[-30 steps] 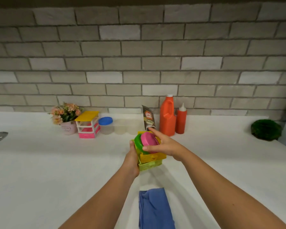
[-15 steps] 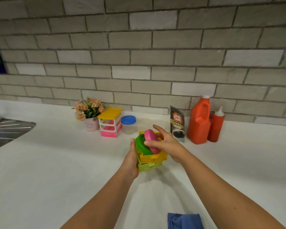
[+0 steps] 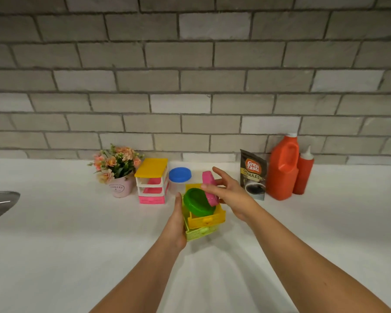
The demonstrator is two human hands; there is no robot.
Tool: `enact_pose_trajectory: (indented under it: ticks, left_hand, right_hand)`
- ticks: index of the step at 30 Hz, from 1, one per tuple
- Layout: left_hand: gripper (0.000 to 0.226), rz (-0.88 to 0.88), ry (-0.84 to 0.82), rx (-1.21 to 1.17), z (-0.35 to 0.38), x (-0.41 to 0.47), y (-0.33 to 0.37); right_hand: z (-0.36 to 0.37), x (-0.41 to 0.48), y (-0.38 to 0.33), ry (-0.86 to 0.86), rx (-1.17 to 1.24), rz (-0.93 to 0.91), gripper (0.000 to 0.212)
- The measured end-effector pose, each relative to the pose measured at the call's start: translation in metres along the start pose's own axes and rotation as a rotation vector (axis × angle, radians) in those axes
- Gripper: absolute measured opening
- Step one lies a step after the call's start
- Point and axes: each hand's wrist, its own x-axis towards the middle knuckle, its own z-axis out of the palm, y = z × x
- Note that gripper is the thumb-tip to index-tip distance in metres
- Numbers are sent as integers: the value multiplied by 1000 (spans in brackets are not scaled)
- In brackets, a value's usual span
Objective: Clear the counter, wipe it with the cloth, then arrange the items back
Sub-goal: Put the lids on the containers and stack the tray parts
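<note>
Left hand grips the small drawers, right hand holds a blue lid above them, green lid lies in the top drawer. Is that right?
Not quite: the head view shows the right hand holding a pink lid, not a blue one. The rest stands: left hand grips the drawers, green lid lies in the top drawer.

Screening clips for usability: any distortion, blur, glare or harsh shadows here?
Head view: wide-angle bending bows the grey brick wall; even light, little glare; soft arm shadows on the white counter; left hand, right hand, yellow and green plastic drawer stack and round pink lid slightly soft but readable.
</note>
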Motion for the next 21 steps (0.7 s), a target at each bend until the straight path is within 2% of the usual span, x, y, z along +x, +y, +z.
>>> enact_pose_trajectory:
  ticks: [8,12,16,21]
  left_hand:
    - [72,-46,-115,-22,-40,12,24]
    - [74,-67,-99,-72,-50,25,31]
    - [73,-73,-73,-74,-58,42,31]
    - [71,-50,-45,-74,-63,56,32]
  right_hand:
    - [32,24,-1,128,95,22,72]
    - [19,43,-8,283,132,18,70]
    - [-10,73,-6,466,-84,22,68]
    - [-31,111,5,468,-519,96,72]
